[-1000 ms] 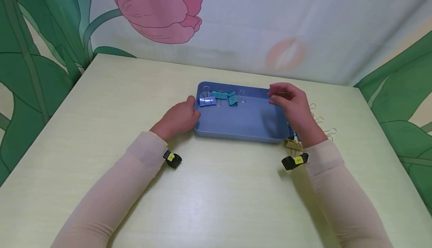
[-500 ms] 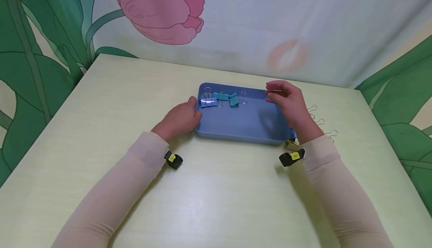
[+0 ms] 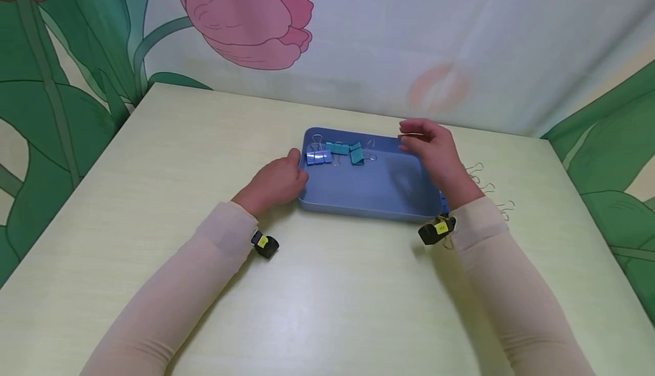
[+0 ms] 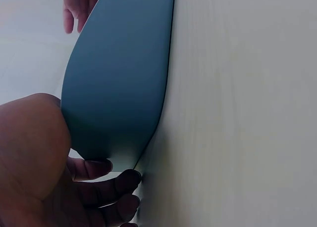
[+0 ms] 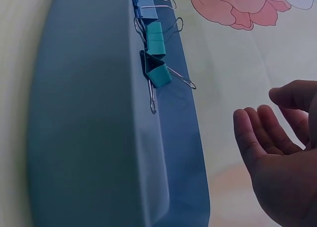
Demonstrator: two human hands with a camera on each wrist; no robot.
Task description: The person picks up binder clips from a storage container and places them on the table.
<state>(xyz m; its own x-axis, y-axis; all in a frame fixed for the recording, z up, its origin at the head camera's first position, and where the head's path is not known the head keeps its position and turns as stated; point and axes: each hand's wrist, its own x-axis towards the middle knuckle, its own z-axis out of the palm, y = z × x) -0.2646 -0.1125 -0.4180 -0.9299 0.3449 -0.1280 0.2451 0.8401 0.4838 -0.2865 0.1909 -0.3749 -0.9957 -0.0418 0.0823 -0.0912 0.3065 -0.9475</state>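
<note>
A shallow blue tray (image 3: 368,188) lies on the table. At its left end my left hand (image 3: 273,182) grips the rim and wall; in the left wrist view the fingertips (image 4: 126,180) are bent at the tray's corner. Inside, by the far left corner, are a shiny blue binder clip (image 3: 319,157) and two teal binder clips (image 3: 338,148) (image 3: 356,154). My right hand (image 3: 432,151) is raised over the tray's right end, fingers loosely bent, thumb apart from them; the right wrist view (image 5: 277,143) shows nothing between them.
Several more binder clips lie on the table just right of the tray, mostly behind my right hand and wrist; their wire handles (image 3: 504,208) stick out. A blue clip (image 3: 444,203) shows at the tray's edge. A flower-printed cloth (image 3: 358,40) hangs behind the table.
My right hand has drifted slightly left and toward the far side above the tray. The left hand keeps its grip, and the clips inside the tray stay put. The head view has shifted slightly.
</note>
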